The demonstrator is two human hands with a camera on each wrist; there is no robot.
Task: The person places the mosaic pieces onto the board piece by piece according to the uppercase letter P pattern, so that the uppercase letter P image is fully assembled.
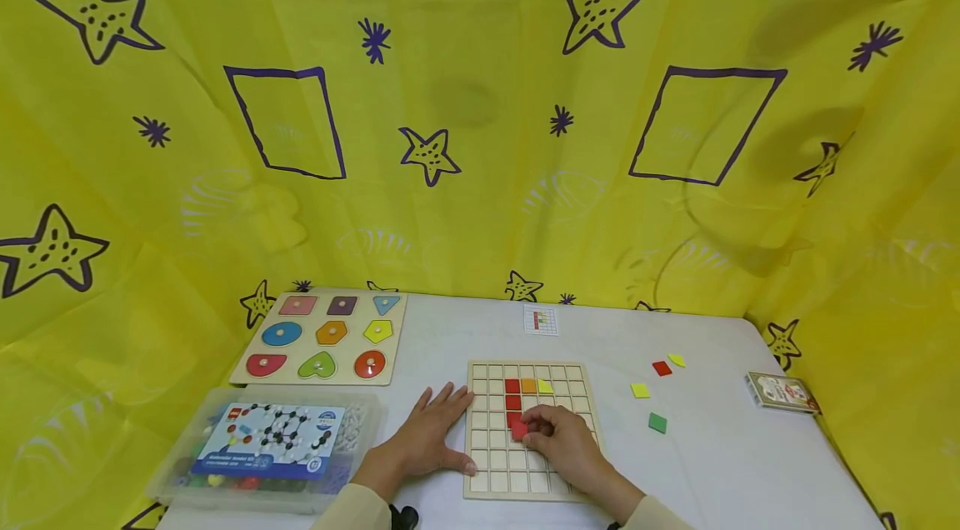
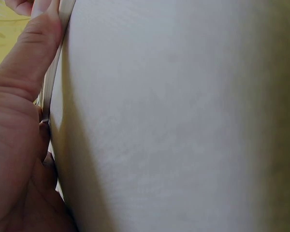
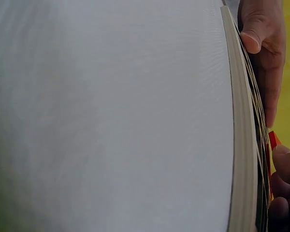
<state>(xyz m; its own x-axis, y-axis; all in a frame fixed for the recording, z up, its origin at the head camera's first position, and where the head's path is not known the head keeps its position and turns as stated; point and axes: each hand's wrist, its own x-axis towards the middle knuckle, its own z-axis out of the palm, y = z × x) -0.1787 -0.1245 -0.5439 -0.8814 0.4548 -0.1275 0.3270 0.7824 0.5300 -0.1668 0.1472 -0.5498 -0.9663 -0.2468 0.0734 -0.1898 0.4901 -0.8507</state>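
A wooden grid board [image 1: 491,482] lies on the white table in the head view. Its cells hold a column of red squares [image 1: 513,402], an orange square [image 1: 528,386] and a yellow square [image 1: 545,387]. My right hand [image 1: 566,442] pinches a red square tile [image 1: 520,430] just below that column; the right wrist view shows this red tile [image 3: 273,139] tilted at the fingertips. My left hand [image 1: 431,437] lies with fingers spread along the board's left edge, its thumb touching the frame. In the left wrist view the left thumb [image 2: 29,53] rests against the board's side.
Loose tiles lie right of the board: a yellow square [image 1: 640,390], red piece [image 1: 662,367], yellow piece [image 1: 677,360] and green square [image 1: 657,423]. A pattern card [image 1: 541,320] is behind. Leftward are a shape puzzle [image 1: 315,338] and plastic kit box [image 1: 262,447]; a small box [image 1: 782,392] sits far right.
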